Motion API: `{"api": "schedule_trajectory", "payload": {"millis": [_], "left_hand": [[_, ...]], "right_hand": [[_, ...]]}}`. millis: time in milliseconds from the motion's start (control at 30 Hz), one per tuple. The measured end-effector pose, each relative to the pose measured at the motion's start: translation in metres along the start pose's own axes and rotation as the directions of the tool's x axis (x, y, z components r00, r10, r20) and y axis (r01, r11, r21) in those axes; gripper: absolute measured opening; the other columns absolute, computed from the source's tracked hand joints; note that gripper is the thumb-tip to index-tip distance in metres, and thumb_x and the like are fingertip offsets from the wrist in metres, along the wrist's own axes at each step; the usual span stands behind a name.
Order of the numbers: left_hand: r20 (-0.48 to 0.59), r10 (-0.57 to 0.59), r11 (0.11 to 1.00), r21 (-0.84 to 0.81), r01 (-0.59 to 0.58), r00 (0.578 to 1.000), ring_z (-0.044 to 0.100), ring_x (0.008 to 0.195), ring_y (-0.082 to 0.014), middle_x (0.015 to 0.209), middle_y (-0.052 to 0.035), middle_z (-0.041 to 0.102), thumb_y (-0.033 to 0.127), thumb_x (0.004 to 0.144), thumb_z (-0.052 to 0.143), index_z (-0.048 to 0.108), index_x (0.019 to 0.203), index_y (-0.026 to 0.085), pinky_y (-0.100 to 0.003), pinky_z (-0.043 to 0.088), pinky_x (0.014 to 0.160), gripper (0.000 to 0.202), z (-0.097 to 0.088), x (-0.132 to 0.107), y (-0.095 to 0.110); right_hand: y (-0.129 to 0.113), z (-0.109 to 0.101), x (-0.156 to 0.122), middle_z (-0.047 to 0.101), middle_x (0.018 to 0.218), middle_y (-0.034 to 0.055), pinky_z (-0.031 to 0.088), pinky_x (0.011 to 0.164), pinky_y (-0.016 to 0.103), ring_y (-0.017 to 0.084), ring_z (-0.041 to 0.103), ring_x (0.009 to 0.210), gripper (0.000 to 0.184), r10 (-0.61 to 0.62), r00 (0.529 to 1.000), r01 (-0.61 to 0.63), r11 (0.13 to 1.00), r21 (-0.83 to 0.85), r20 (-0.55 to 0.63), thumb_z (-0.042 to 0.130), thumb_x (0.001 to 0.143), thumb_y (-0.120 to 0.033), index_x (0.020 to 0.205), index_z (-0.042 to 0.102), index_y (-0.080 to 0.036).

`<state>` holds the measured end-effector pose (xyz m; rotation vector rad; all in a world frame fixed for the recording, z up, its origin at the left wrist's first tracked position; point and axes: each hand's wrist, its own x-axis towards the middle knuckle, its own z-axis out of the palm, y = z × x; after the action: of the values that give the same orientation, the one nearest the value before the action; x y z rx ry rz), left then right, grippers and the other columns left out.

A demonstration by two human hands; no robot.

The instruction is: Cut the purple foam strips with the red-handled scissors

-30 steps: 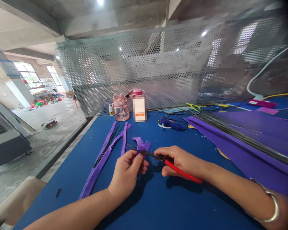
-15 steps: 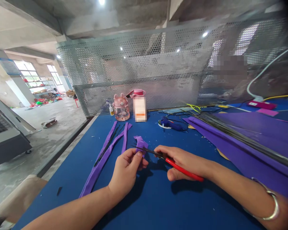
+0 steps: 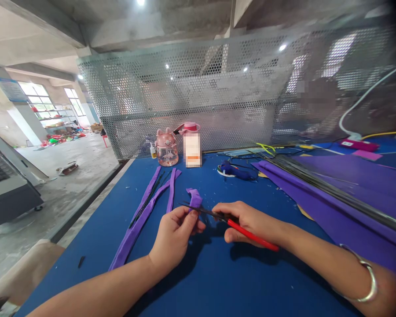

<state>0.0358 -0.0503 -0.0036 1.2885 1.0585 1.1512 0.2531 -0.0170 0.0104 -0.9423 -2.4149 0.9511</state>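
Note:
My left hand (image 3: 173, 235) pinches a small curled piece of purple felt (image 3: 194, 199) above the blue table (image 3: 218, 277). In my right hand (image 3: 247, 220) are red-handled scissors (image 3: 244, 232), gripped with the fingers closed round them. Their dark blades (image 3: 198, 208) point left and meet the felt piece just above my left fingertips. Both hands hover close together over the middle of the table.
Long purple felt strips (image 3: 141, 215) lie to the left with thin black rods. Large purple sheets (image 3: 343, 198) and a bundle of rods cover the right side. A pink bottle (image 3: 166, 149), a second bottle (image 3: 192, 145), a glue gun (image 3: 236, 171) and a perforated metal screen (image 3: 201, 97) stand behind.
The scissors have closed and reopened a little on the felt; the purple piece looks shorter and my right hand has shifted slightly.

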Motion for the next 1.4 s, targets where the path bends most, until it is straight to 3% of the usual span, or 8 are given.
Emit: {"api": "schedule_trajectory", "payload": {"millis": [333,533,767,967,1400], "left_hand": [[-0.013,-0.007,1.000,-0.021,0.007,1.000,0.062,0.063,-0.0141,0.067,-0.0040,0.071,0.050,0.079,0.069,0.065,0.079,0.016,-0.025,0.049,0.062,0.034,0.000,0.001,0.000],[0.044,-0.052,0.998,-0.027,0.053,0.998,0.064,0.069,-0.0151,0.073,-0.0050,0.072,0.053,0.077,0.071,0.064,0.080,0.016,-0.024,0.048,0.064,0.037,-0.001,0.002,-0.002],[0.010,-0.007,1.000,-0.029,0.008,1.000,0.056,0.057,-0.0108,0.061,-0.0004,0.065,0.052,0.080,0.068,0.062,0.078,0.017,-0.022,0.045,0.058,0.036,-0.001,0.002,-0.002],[0.029,0.003,1.000,-0.006,-0.002,1.000,0.057,0.058,-0.0116,0.063,-0.0014,0.066,0.052,0.080,0.067,0.062,0.075,0.017,-0.023,0.046,0.059,0.036,-0.001,0.002,-0.002],[0.036,0.031,0.999,0.012,-0.032,0.999,0.056,0.056,-0.0121,0.061,-0.0015,0.065,0.052,0.079,0.068,0.064,0.075,0.017,-0.025,0.046,0.058,0.036,-0.001,0.000,-0.001]], "right_hand": [[0.000,0.001,0.001,0.045,0.068,-0.0029,0.032,0.052,0.022,0.010,0.032,0.057,0.065,0.033,0.999,-0.033,0.999,-0.008,0.003,0.051,0.084,-0.076,0.096,0.063,-0.013],[0.002,-0.003,0.001,0.047,0.070,-0.0020,0.032,0.053,0.022,0.011,0.033,0.059,0.064,0.051,0.999,-0.052,0.998,-0.030,-0.006,0.047,0.085,-0.076,0.094,0.062,-0.014],[0.001,-0.008,-0.003,0.051,0.082,-0.0002,0.036,0.060,0.024,0.014,0.039,0.067,0.080,0.016,1.000,-0.015,0.995,-0.101,0.011,0.057,0.070,-0.086,0.107,0.059,-0.015],[-0.002,-0.004,-0.002,0.055,0.088,0.0030,0.040,0.063,0.025,0.016,0.042,0.072,0.082,-0.019,1.000,0.018,0.996,-0.085,-0.006,0.055,0.069,-0.088,0.106,0.061,-0.015],[0.005,0.005,0.000,0.045,0.071,-0.0031,0.030,0.053,0.023,0.012,0.033,0.061,0.077,0.002,0.998,0.001,0.999,0.054,-0.058,0.059,0.066,-0.086,0.094,0.064,-0.015]]}}
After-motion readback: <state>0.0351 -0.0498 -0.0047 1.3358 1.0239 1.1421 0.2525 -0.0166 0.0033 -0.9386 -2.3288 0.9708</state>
